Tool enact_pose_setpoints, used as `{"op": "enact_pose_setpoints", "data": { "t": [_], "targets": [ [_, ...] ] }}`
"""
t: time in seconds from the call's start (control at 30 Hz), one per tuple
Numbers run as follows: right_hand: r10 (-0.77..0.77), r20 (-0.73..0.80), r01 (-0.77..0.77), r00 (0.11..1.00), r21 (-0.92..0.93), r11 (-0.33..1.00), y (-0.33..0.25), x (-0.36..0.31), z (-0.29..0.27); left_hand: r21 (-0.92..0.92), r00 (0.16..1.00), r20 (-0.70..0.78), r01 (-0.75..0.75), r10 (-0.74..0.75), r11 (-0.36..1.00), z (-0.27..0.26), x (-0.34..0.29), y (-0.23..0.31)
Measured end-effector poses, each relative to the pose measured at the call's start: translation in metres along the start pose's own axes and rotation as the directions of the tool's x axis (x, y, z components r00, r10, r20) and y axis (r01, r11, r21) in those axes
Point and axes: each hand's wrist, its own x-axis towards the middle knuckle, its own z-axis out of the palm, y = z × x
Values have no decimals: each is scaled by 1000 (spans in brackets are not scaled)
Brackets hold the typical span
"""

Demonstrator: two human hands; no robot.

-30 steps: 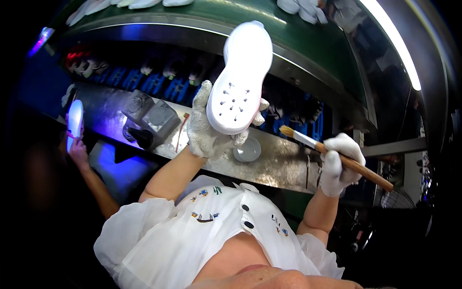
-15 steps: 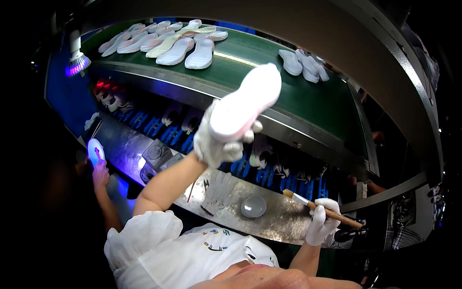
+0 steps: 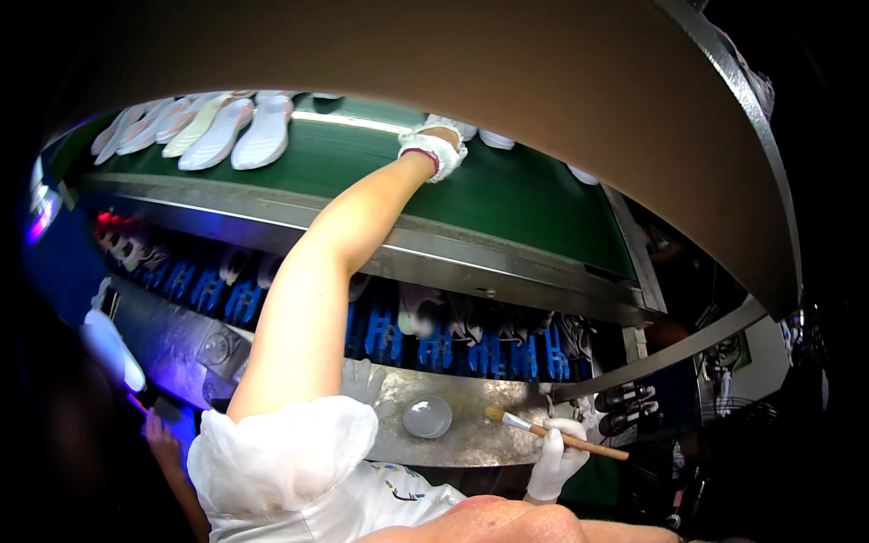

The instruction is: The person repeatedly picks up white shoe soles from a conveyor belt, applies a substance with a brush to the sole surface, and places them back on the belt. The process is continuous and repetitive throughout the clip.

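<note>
Head view: right hand (image 3: 557,457), 5 o'clock, closed round brush (image 3: 597,447); left hand (image 3: 438,145), 12 o'clock over belt (image 3: 516,204), grip I can't tell.

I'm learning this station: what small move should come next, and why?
Perhaps ease the brown wooden-handled brush leftward to the round translucent bowl: the white-gloved right hand grips it, bristles right of the bowl, while the white-gloved left hand is over the flat green belt.
</note>
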Motion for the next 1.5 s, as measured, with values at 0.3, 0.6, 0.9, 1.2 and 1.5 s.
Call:
{"op": "enact_pose_setpoints", "data": {
  "t": [0.3, 0.6, 0.9, 1.2, 1.5],
  "targets": [
    [162, -221, -186, 962, -94, 978, -3, -25, -16, 371, 997, -53, -35, 59, 928, 70, 58, 17],
    [177, -136, -181, 975, -16, 983, 6, -16, -12, -25, 976, -173, 129, -132, 991, 0, 64, 4],
    [205, 130, -212, 970, 44, 976, 46, 4, 7, -899, 960, 158, 237, -232, 369, -103, -122, -26],
    [231, 350, -186, 908, -157, 970, 102, -11, 8, -976, 983, 129, 150, -134, 158, -101, -286, -33],
    [239, 331, -203, 913, -142, 969, 96, -14, -2, 30, 937, -332, -109, 113, 994, -172, -171, -59]
  ]
}}
